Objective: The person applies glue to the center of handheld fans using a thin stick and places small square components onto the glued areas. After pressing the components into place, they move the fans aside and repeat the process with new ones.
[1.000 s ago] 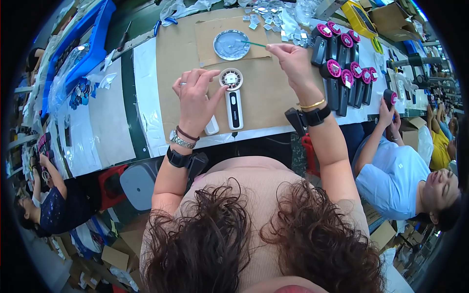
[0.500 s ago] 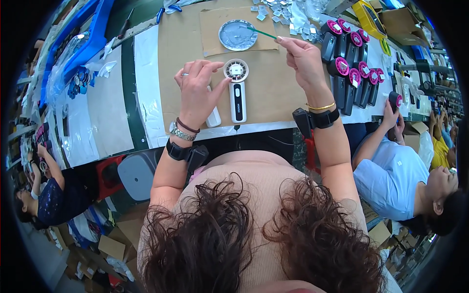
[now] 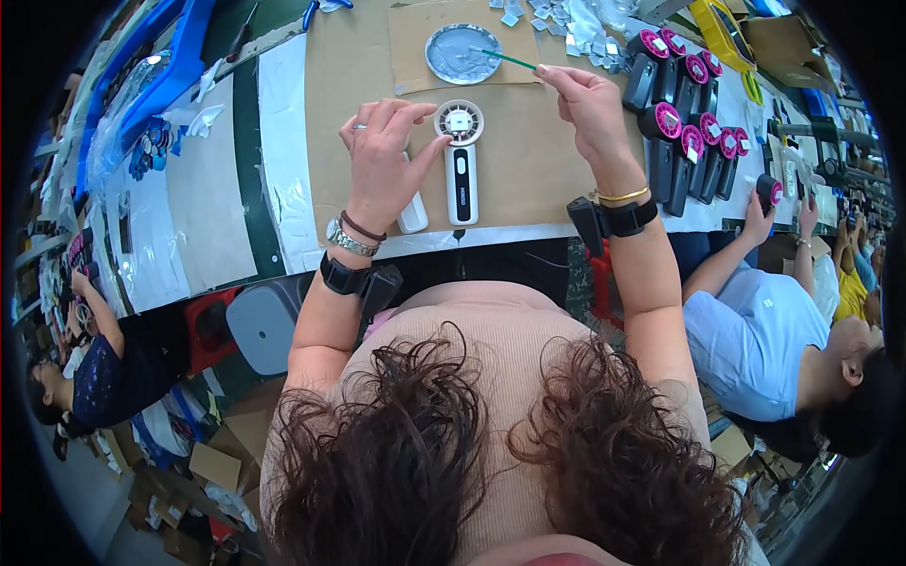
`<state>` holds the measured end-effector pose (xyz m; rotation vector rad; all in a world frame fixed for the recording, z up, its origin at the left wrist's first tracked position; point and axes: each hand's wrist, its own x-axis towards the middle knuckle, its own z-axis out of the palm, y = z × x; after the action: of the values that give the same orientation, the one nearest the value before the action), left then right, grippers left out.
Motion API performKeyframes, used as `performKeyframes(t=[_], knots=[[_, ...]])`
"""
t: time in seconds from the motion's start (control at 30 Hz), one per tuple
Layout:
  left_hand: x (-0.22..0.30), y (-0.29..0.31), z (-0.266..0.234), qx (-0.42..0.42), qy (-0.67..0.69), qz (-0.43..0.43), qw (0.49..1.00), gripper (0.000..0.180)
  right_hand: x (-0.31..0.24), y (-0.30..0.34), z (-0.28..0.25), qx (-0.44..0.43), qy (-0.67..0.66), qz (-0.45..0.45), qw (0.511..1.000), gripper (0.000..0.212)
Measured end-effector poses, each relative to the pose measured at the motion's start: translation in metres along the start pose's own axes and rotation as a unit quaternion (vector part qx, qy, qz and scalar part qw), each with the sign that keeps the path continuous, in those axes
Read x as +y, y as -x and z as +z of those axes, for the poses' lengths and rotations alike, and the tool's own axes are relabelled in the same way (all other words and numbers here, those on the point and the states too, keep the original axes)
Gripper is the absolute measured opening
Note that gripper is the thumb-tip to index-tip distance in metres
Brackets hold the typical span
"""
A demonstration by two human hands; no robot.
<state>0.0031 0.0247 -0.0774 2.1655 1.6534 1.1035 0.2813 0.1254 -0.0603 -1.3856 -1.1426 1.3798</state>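
A white handheld fan (image 3: 462, 193) lies on the brown cardboard with its round head away from me. The thumb and index finger of my left hand (image 3: 382, 156) grip the left edge of that head, and a small white square sits at its middle. Between the finger and thumb of my right hand (image 3: 590, 113) is a thin green stick (image 3: 510, 59). Its far tip rests in a round dish (image 3: 451, 72) of grey paste. Partly hidden behind my left hand, a second white handle-like piece (image 3: 412, 215) lies beside the fan.
Several dark fans with pink heads (image 3: 692, 141) stand close together at my right. Small pale squares (image 3: 590, 40) are scattered at the far side. A yellow device (image 3: 722, 36) and a blue bin (image 3: 175, 71) flank the table. Co-workers sit on both sides.
The table's things sit slightly higher in the picture. The stick's tip has shifted a little within the dish. The right co-worker's one hand has come away from the fan they hold.
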Motion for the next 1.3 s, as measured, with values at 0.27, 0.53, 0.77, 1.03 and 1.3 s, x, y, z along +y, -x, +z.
performKeyframes(t=[0.27,0.53,0.77,1.03,1.3], knots=[[0.000,0.000,0.000,0.008,-0.017,0.020,1.000,0.040,-0.014,0.007,-0.006,-0.014,-0.070,0.033,0.997,0.023],[-0.002,0.000,-0.001,0.001,-0.031,0.014,0.999,0.039,-0.004,0.003,-0.005,-0.024,-0.044,0.033,0.998,0.024],[-0.003,0.004,0.001,0.000,-0.036,0.015,0.999,0.040,0.011,-0.005,0.006,0.021,0.067,-0.051,0.996,0.023],[-0.004,0.007,0.001,-0.003,-0.028,0.013,1.000,0.042,0.015,-0.006,0.010,0.034,0.092,-0.080,0.992,0.023],[-0.007,0.006,0.000,-0.001,-0.026,0.014,1.000,0.042,-0.022,0.007,0.003,-0.015,-0.046,0.003,0.999,0.022]])
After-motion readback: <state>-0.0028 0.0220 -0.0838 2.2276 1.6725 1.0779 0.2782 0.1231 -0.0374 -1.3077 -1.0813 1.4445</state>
